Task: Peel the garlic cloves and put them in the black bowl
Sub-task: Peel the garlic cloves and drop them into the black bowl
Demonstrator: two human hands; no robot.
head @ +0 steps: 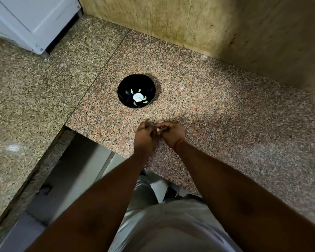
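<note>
Head view of garlic peeling at a granite table (225, 115). Both hands meet just above the near edge of the table, knuckles touching: the left hand (145, 132) is curled into a loose fist and the right hand (171, 132) is curled likewise, and between them a small white piece, judged to be the clove (158, 131) under peeling, is pinched; it is too small to tell how much skin remains or which fingers hold it. The right wrist carries a red thread (178, 143). Risks, as judgement: the clove is worked close to the table's edge, above the open floor, so a slip of the pinch could drop it off the table and out of reach; loosened skin could fall on the table or cling to the clove and be carried into the bowl; the bowl stands well apart from the hands, so the transfer needs a forward reach, and a careless toss could miss or nudge the light bowl. Container: one black bowl (136, 90), upright on the table beyond the hands, holds several pale peeled cloves (145, 101) scattered round its bottom, beside a bright white patch at the centre that may be a mark or a reflection; it cannot be told which
</note>
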